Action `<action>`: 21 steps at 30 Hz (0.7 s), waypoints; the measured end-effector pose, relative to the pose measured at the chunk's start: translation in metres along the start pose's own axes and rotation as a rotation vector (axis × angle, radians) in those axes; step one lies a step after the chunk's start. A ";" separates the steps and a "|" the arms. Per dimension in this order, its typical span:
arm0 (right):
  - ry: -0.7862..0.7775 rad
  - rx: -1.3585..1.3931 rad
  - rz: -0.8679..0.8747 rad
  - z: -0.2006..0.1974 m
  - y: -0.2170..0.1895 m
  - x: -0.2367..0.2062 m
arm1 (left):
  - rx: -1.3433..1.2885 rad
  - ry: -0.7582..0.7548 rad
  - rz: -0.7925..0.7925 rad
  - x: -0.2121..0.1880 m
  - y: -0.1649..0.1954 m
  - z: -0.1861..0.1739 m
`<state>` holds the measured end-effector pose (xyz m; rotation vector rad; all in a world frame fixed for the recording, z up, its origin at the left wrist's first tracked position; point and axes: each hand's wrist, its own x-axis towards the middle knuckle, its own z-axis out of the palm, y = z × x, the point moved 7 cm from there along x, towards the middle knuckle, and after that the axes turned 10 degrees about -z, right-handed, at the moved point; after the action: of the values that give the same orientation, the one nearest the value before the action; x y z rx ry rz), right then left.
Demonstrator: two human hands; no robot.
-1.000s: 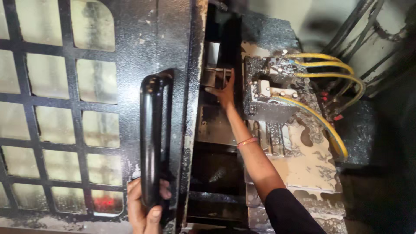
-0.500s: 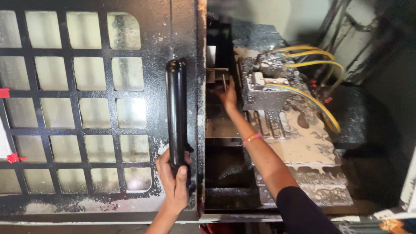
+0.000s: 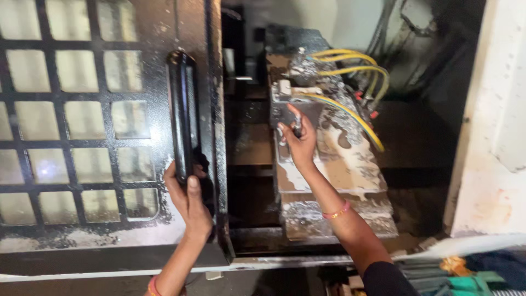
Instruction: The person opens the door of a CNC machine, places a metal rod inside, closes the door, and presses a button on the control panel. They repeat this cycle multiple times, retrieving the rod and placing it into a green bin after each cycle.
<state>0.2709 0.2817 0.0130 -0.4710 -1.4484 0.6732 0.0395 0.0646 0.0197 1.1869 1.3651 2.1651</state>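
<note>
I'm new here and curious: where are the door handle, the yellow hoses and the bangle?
door handle (image 3: 182, 109), head view, middle of bar.
yellow hoses (image 3: 350, 112), head view, lower hose's bend.
bangle (image 3: 336, 211), head view, right wrist band.

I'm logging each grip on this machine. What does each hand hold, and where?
Left hand grips the black door handle at its lower end. Right hand holds a small metal part by its lower portion.

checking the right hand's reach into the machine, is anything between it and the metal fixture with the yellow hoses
Nothing visible. The right hand is already on the fixture, fingers around a small metal piece. The left hand grips the door handle.
</note>
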 end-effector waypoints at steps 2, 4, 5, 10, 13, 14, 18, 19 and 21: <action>0.036 0.001 -0.037 -0.033 -0.029 -0.012 | -0.013 -0.004 -0.003 -0.006 0.009 0.012; 0.055 0.028 -0.067 -0.066 -0.050 -0.022 | -0.032 -0.017 0.017 -0.012 0.017 0.028; 0.063 0.042 -0.083 -0.084 -0.058 -0.029 | -0.041 -0.034 0.022 -0.016 0.019 0.036; 0.236 -0.061 -0.195 -0.177 -0.078 -0.071 | -0.111 -0.130 0.056 -0.044 0.020 0.085; 0.298 -0.077 -0.268 -0.223 -0.092 -0.099 | -0.213 -0.214 0.043 -0.059 0.013 0.113; 0.313 -0.087 -0.286 -0.238 -0.098 -0.108 | -0.221 -0.231 0.058 -0.064 0.012 0.123; 0.416 -0.240 -0.327 -0.302 -0.131 -0.135 | -0.200 -0.284 0.086 -0.082 0.009 0.163; 0.451 -0.281 -0.330 -0.321 -0.140 -0.139 | -0.178 -0.290 0.088 -0.087 0.008 0.174; 0.481 -0.295 -0.350 -0.358 -0.160 -0.140 | -0.093 -0.267 0.104 -0.097 0.008 0.198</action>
<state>0.6481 0.1070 -0.0148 -0.5464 -1.1299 0.0523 0.2545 0.1160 0.0192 1.4772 1.1024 2.0226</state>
